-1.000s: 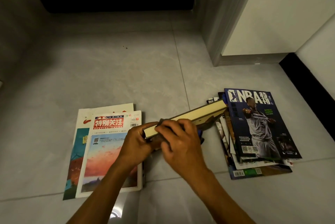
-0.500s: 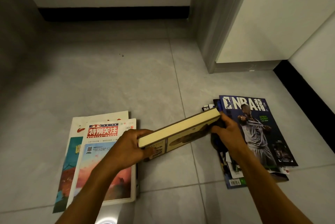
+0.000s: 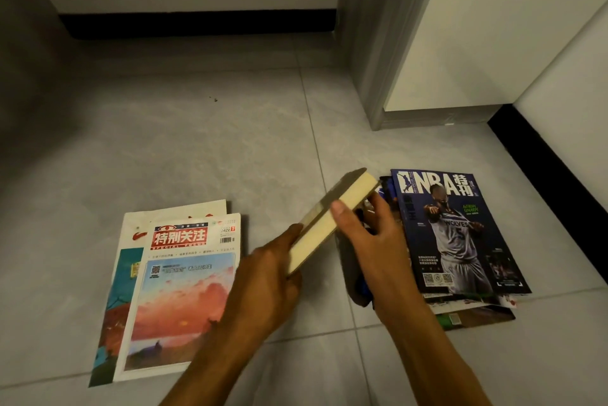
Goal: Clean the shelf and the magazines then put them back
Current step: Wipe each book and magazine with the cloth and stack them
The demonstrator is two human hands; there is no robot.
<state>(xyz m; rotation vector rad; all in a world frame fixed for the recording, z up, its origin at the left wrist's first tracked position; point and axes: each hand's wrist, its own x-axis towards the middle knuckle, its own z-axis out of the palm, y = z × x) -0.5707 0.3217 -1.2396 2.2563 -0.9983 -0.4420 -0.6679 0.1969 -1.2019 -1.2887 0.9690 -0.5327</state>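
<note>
On the floor [image 3: 184,142] at the left lie two magazines, the top one a red-titled magazine [image 3: 184,294]. The left hand [image 3: 263,284] grips the near end of a thick book [image 3: 329,224], held in the air between the piles; the right hand [image 3: 368,234] pinches its middle, thumb on the cream page edge, with a dark cloth seemingly bunched beneath the palm. The book's long axis runs from near-left to far-right, the far end raised and pointing toward the NBA magazine [image 3: 454,234] atop the right stack. If either grip loosens while wiping, I judge the book could drop and scatter that uneven stack.
</note>
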